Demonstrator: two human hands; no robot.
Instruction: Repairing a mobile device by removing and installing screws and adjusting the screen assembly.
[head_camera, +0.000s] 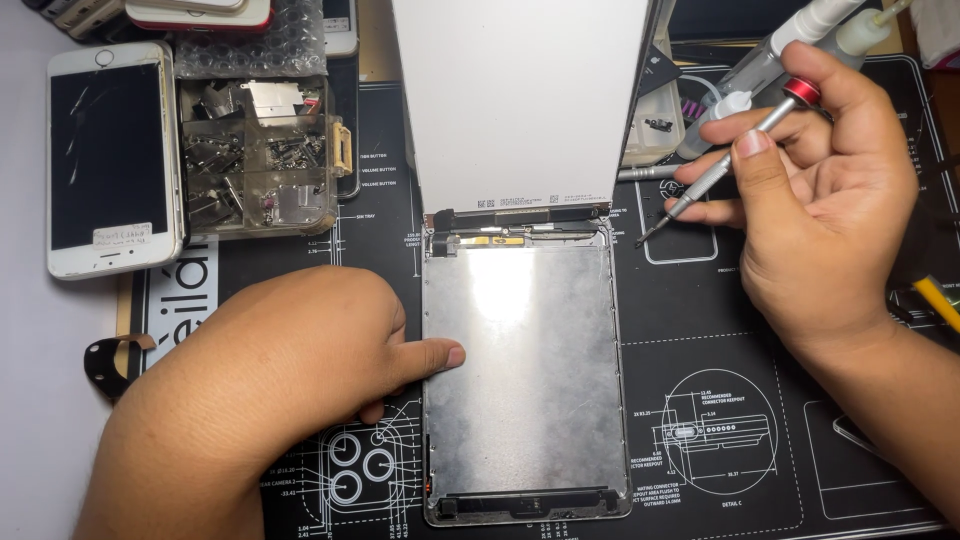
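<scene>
Opened silver tablet shell (520, 380) lies flat on the black printed repair mat (720, 400) covering the worktop, its white display panel (520, 100) hinged upright at the top edge. Left hand (290, 380) lies flat, fingertip pressed to the shell's left rim, gripping nothing. Right hand (810, 200) pinches a slim red-capped steel screwdriver (720, 165), tip poised just right of the connector strip (520, 222). Step in hand, by judgement: loosening screws at the connector strip; next calls for exact tip seating.

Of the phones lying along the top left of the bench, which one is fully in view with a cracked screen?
The white phone lying face up at far left, beside the clear parts box. Its dark screen shows cracks; the other phones at the top edge are cut off by the frame.
</scene>
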